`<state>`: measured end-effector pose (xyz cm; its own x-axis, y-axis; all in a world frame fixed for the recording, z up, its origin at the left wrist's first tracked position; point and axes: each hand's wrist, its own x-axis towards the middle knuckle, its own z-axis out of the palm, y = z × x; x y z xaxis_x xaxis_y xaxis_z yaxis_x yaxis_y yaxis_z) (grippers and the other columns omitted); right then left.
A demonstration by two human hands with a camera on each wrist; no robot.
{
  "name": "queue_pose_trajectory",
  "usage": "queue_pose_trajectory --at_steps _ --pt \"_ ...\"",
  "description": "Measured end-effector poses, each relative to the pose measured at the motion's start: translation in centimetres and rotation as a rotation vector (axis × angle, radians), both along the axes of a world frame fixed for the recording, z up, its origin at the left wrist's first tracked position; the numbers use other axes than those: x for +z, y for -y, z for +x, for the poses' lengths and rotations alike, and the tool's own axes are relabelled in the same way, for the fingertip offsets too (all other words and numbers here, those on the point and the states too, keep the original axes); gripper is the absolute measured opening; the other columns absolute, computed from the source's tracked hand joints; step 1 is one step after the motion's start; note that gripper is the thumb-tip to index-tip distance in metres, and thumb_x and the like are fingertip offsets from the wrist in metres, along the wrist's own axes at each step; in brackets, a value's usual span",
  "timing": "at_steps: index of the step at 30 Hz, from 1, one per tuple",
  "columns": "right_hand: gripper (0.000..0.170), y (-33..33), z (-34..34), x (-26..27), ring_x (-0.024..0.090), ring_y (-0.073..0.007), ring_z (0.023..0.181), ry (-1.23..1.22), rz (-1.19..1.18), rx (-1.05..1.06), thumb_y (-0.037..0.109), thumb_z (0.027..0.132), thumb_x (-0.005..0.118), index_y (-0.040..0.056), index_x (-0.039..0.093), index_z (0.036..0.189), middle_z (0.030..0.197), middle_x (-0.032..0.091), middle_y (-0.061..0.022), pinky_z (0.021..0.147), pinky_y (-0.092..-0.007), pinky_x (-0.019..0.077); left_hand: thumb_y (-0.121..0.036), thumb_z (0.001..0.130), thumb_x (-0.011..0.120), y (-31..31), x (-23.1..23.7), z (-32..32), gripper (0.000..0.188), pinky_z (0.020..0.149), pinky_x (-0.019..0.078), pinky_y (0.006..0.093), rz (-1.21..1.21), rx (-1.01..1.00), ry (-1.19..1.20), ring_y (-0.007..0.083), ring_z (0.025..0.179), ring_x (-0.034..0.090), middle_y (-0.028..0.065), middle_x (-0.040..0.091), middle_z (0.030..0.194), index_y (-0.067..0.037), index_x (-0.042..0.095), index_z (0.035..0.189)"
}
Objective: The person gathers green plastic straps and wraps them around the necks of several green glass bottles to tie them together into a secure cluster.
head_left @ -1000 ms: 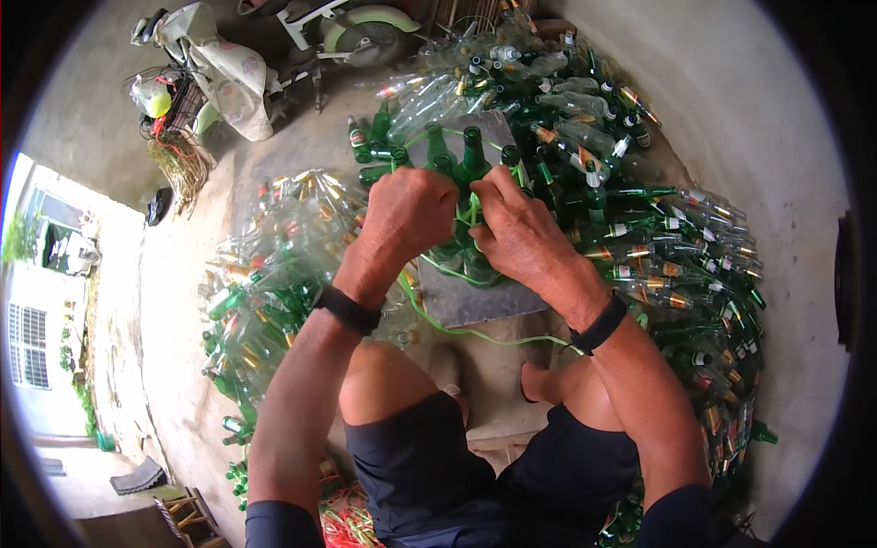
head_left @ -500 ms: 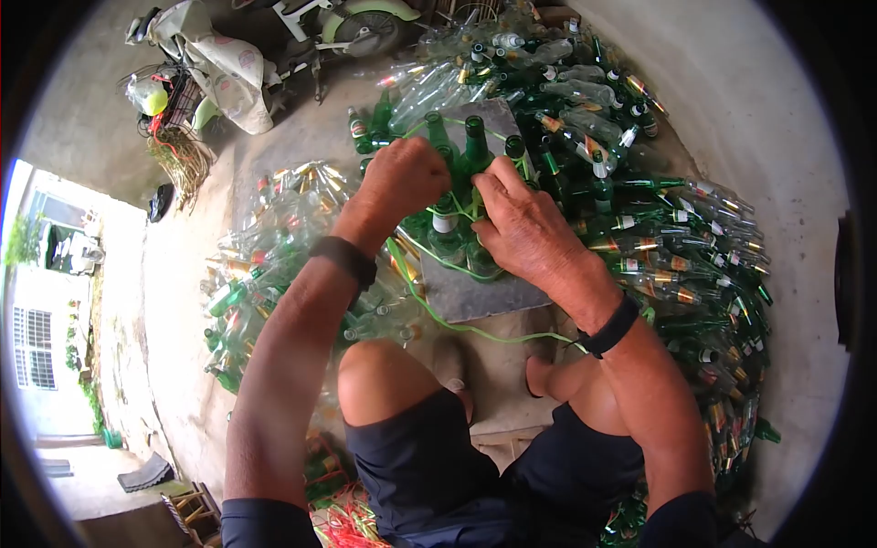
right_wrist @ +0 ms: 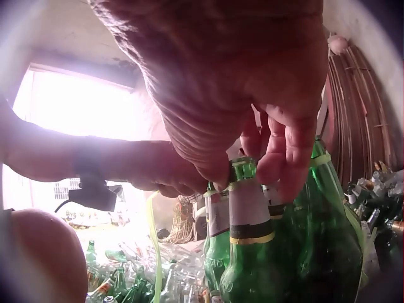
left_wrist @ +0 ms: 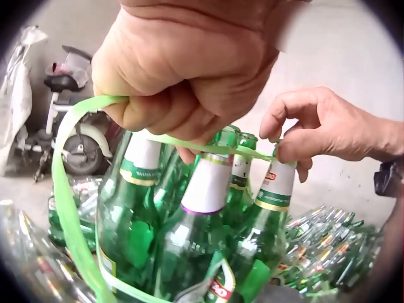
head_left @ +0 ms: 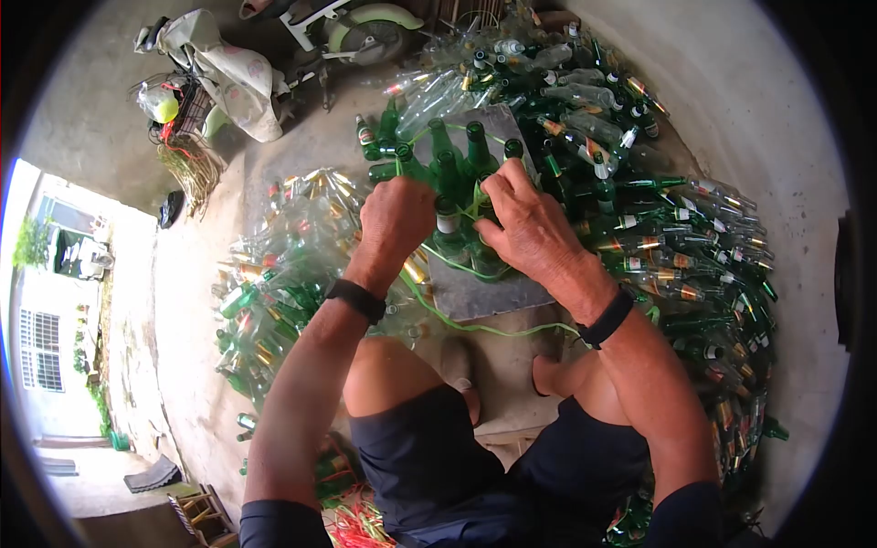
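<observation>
A cluster of green glass bottles (head_left: 448, 169) stands upright on a dark slab (head_left: 484, 300), between the person's legs. Light green plastic strap (left_wrist: 68, 189) circles the bottle bodies and runs up across their necks. My left hand (head_left: 398, 219) grips the strap in curled fingers, above the near left bottles; a loop of it hangs down from the fist in the left wrist view. My right hand (head_left: 537, 226) holds the neck of a white-collared bottle (right_wrist: 249, 211) between thumb and fingers, on the cluster's right side. The strap passes close by those fingertips.
Clear and green bottles lie in a large heap (head_left: 639, 219) at right and back, and another pile (head_left: 292, 237) at left. Strap slack (head_left: 493, 335) trails over the person's legs toward the right wrist. A scooter (head_left: 365, 36) stands at the back, near a bare wall (head_left: 776, 119).
My left hand first moved away from the right hand, leftward and forward, then came back down nearer the body with the strap. My right hand has stayed at the bottle necks.
</observation>
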<state>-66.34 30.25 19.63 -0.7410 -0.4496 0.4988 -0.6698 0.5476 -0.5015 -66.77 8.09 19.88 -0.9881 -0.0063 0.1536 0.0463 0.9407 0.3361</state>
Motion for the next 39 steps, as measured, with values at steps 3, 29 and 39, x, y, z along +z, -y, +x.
queue_pose_trajectory --at_steps 3,29,39 --pt "0.033 -0.3 0.1 -0.1 0.069 -0.0402 0.084 -0.015 0.045 -0.02 0.009 0.078 0.08 0.0036 0.054 0.098 0.104 0.055 -0.0167 0.069 -0.0489 0.0587 -0.017 0.085 0.065 0.6 -0.6 0.3 0.016 0.071 0.0562 0.0488 0.189 0.0 0.007 0.0393 0.077 0.074 0.0233 0.071 0.084 -0.007 0.077 0.09" --pt "0.024 -0.1 -0.3 2.4 0.068 -0.0341 0.076 -0.018 0.163 0.039 0.02 0.081 0.082 0.0085 0.068 0.096 0.093 0.061 -0.0073 0.064 -0.0455 0.0557 -0.02 0.095 0.073 1.3 -2.9 4.4 0.015 0.055 0.0287 0.0199 1.303 0.054 0.207 -0.0009 0.064 0.043 -0.0107 0.058 0.076 -0.006 0.073 0.099" --pt "0.031 3.9 -5.8 2.7 0.066 -0.0353 0.099 0.009 0.339 0.349 -0.004 0.083 0.055 0.0091 0.075 0.104 0.1 0.07 -0.0107 0.087 -0.0462 0.0523 -0.02 0.094 0.075 1.5 -5.2 4.1 0.017 0.058 0.0355 0.0195 1.441 0.071 0.145 -0.0001 0.069 0.05 -0.0078 0.066 0.082 -0.004 0.077 0.098"
